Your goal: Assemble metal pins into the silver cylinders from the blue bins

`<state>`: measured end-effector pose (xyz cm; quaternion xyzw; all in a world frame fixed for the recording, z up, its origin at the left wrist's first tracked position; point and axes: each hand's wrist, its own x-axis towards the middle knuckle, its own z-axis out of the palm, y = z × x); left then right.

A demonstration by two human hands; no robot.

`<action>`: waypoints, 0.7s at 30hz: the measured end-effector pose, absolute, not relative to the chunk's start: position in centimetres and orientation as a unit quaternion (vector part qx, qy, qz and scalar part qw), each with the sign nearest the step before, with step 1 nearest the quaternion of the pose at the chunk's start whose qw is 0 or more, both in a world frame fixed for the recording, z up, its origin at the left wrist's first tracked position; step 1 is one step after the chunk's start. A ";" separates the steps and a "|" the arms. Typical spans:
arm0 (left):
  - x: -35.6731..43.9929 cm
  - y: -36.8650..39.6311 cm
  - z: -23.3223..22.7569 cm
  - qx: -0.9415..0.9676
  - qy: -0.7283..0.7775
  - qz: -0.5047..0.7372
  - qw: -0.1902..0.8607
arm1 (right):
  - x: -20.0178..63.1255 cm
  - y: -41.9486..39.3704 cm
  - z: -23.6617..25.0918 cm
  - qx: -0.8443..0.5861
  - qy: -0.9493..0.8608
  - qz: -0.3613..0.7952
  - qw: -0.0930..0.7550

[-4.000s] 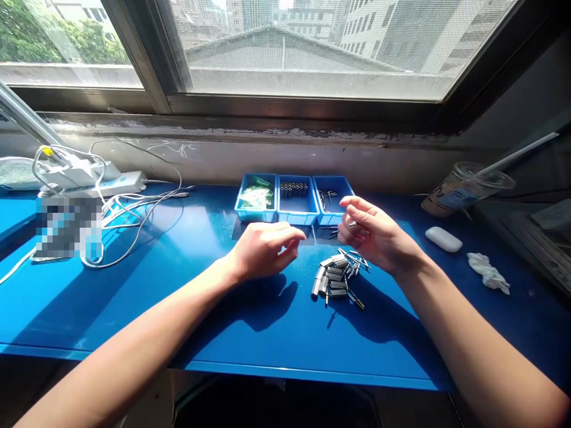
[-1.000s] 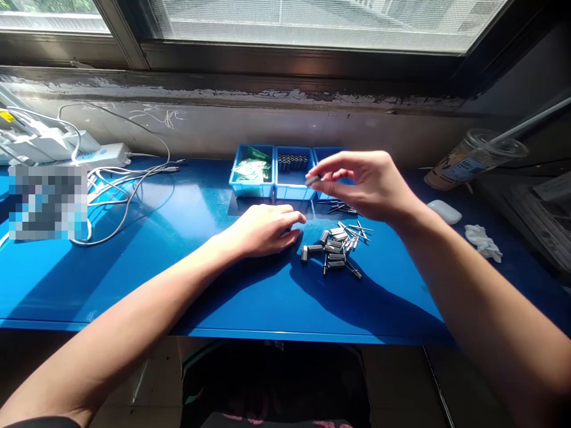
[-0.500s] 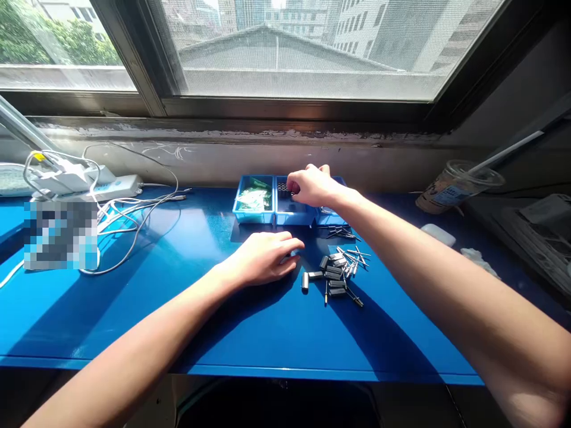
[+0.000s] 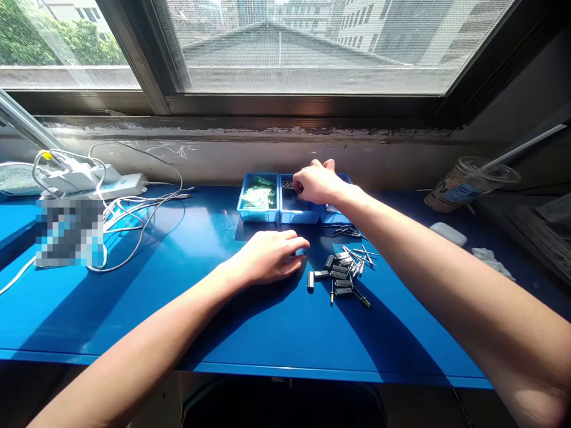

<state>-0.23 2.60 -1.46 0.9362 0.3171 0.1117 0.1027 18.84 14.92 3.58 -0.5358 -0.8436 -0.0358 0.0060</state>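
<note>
My right hand (image 4: pixel 317 181) reaches into the middle blue bin (image 4: pixel 300 218), its fingers bent down and drawn together; whatever is between them is hidden. Small dark, round-ended pieces (image 4: pixel 288 186) lie in that bin beside my fingertips. On the blue table rests my left hand (image 4: pixel 276 255), empty, with thumb and fingers apart. To its right lies a loose pile of dark hexagonal pieces (image 4: pixel 339 273) and thin metal bits (image 4: pixel 366 254). A further group of thin dark rods (image 4: pixel 347 230) sits in front of the bins, partly under my right forearm.
The left blue bin (image 4: pixel 257 216) holds green and clear packets (image 4: pixel 260 195). My wrist partly covers the right bin (image 4: pixel 334 217). White cables (image 4: pixel 134 208) and a power strip (image 4: pixel 120 185) occupy the left side. A plastic cup with a straw (image 4: pixel 464 184) and a white case (image 4: pixel 448 233) stand right.
The view has shifted slightly, so everything sits a little further right. My right hand stays in the middle bin with its fingers moved slightly; my left hand keeps its place on the table.
</note>
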 end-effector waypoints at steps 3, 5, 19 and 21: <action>-0.2 2.6 -1.4 0.937 0.314 0.112 0.102 | 19.0 15.0 3.5 -0.546 -0.837 -0.041 0.002; -0.2 2.6 -1.4 0.938 0.312 0.114 0.099 | 19.1 15.2 3.4 -0.555 -0.831 -0.044 -0.003; -0.3 2.6 -1.4 0.940 0.310 0.112 0.088 | 19.3 16.2 2.2 -0.548 -0.834 -0.049 0.045; -0.3 2.6 -1.3 0.940 0.310 0.110 0.086 | 19.3 16.2 2.2 -0.546 -0.834 -0.050 0.051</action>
